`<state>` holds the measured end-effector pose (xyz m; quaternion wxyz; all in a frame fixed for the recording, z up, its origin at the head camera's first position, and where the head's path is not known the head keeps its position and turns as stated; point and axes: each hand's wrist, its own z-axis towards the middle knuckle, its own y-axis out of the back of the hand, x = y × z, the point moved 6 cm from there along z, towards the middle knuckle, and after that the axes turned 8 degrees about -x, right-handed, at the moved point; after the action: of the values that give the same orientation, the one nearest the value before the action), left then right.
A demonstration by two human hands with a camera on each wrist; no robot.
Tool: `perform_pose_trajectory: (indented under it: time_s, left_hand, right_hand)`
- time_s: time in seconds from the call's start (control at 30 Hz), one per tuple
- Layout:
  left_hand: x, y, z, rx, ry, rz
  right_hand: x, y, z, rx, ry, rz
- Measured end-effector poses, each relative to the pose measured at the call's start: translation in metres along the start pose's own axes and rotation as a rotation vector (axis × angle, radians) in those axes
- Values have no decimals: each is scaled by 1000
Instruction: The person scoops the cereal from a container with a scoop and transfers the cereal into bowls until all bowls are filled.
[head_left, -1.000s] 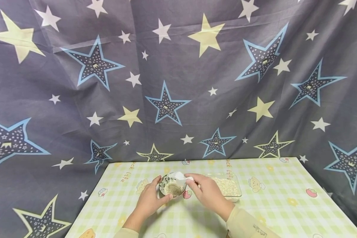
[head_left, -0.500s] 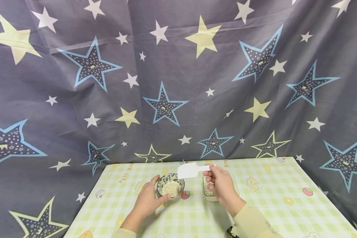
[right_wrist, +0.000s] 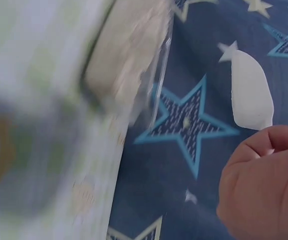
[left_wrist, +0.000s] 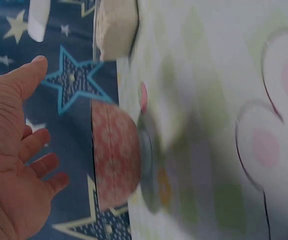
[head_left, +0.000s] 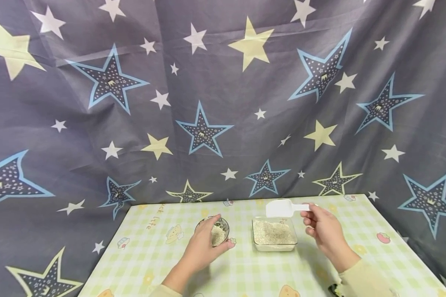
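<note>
My left hand (head_left: pixel 202 247) hovers above a small bowl (head_left: pixel 223 226), partly hiding it. In the left wrist view, the hand (left_wrist: pixel 9 165) is apart from the bowl (left_wrist: pixel 116 155), fingers loosely bent and holding nothing. The bowl is pink-patterned outside, dark-patterned inside, and has pale grain or flakes in it. My right hand (head_left: pixel 327 231) pinches the handle of a white scoop (head_left: pixel 280 208), held level above the back edge of a clear rectangular container (head_left: pixel 275 248) of the same pale stuff. In the right wrist view, the scoop (right_wrist: pixel 251 92) juts from the curled fingers.
A green-and-white checked cloth (head_left: pixel 134 264) with cartoon prints covers the table. Behind it hangs a dark star-patterned curtain (head_left: pixel 230 82). The container stands right of the bowl with a gap between them. A dark band (head_left: pixel 335 290) shows at the right sleeve.
The scoop has moved right, from tipped over the bowl to level above the container. My left hand has let go of the bowl's side and risen over it.
</note>
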<state>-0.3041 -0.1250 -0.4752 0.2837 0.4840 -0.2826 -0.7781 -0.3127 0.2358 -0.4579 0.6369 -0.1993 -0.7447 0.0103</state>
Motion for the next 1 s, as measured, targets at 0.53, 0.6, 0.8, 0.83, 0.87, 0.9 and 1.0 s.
perform_pose_trajectory:
  time_s: [0.53, 0.6, 0.8, 0.83, 0.87, 0.9, 1.0]
  left_hand:
    - [-54, -73, 17, 151, -37, -14]
    - [-54, -80, 19, 170, -10, -3]
    - [-47, -95, 27, 173, 26, 14]
    - [-46, -96, 28, 171, 27, 12]
    - [-44, -97, 29, 170, 33, 7]
    - [-43, -99, 29, 171, 38, 1]
    - [-42, -101, 30, 177, 44, -3]
  right_hand:
    - [3, 30, -2, -56, 297, -516]
    - [4, 27, -4, -53, 368, -578]
    - [11, 11, -14, -45, 699, -792]
    - [13, 7, -17, -47, 771, -835]
    - [14, 3, -20, -52, 841, -877]
    - [16, -1, -22, -62, 909, -918]
    - [17, -12, -30, -85, 1063, -1017]
